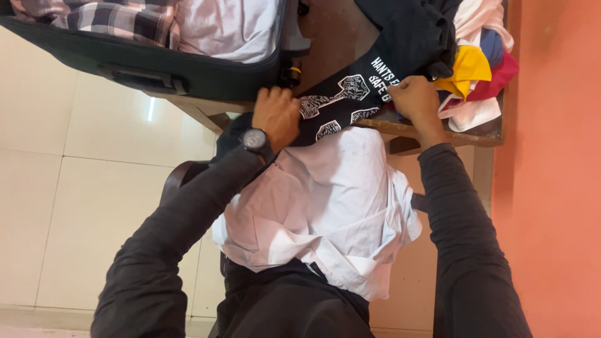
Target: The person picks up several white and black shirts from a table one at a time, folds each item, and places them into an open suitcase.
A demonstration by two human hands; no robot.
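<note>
A: Two hands on one garment. Left hand [276,114] is closed in a fist on the near edge of the black printed T-shirt [350,94]; a dark wristwatch [254,139] sits on that wrist.

B: Right hand?

A: Right hand [415,99] is clamped on the same shirt, fingers curled over the cloth near its white lettering. Hands are apart, with the shirt stretched between them.

B: Location of the shirt?

A: It lies over the front edge of the wooden counter [438,133], its upper part running back toward the heap of clothes [479,69]. White graphic panels face up.

B: Describe the heap.

A: Yellow, red, white and blue pieces, bunched at the right end of the counter, touching the black shirt's far end.

B: Anything else on the surface?

A: An open dark suitcase [156,66] at the left, overhanging the counter edge. Inside it: a plaid garment [113,17] and a folded white one beside it.

B: Surroundings?

A: Pale tiled floor [75,188] to the left, orange wall [557,188] to the right. The person wears dark long sleeves over a white shirt.
</note>
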